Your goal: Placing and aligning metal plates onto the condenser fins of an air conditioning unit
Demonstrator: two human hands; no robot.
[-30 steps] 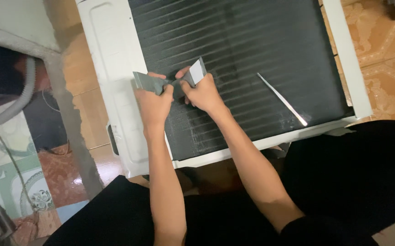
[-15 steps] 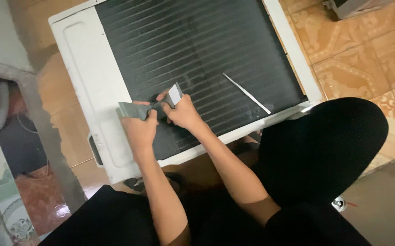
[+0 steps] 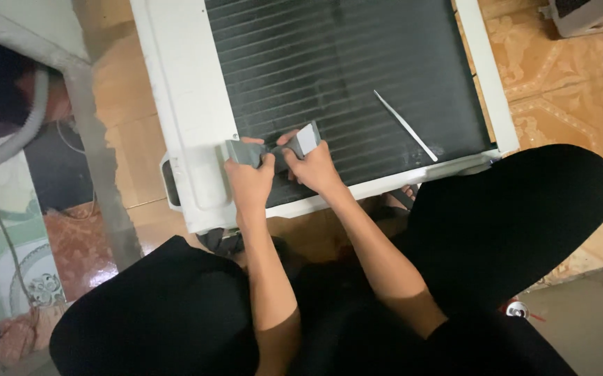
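A white air-conditioner unit (image 3: 183,104) lies flat on the floor with its dark finned coil (image 3: 329,63) facing up. Both hands grip one grey comb-like tool (image 3: 273,148) pressed on the fins near the coil's lower left corner. My left hand (image 3: 249,182) holds its left end. My right hand (image 3: 313,169) holds its right end, where a pale flat piece (image 3: 308,137) sticks up. A thin white strip (image 3: 406,125) lies loose on the coil, to the right of the hands.
My black-clad knees (image 3: 510,209) frame the unit's near edge. Patterned floor tiles (image 3: 566,90) lie to the right. A grey hose (image 3: 9,146) and cable run along the left. A pale box corner (image 3: 586,14) sits at the top right.
The view has shifted, so the unit and hands sit differently in the frame. Both hands keep their hold on the grey tool at the same spot on the fins.
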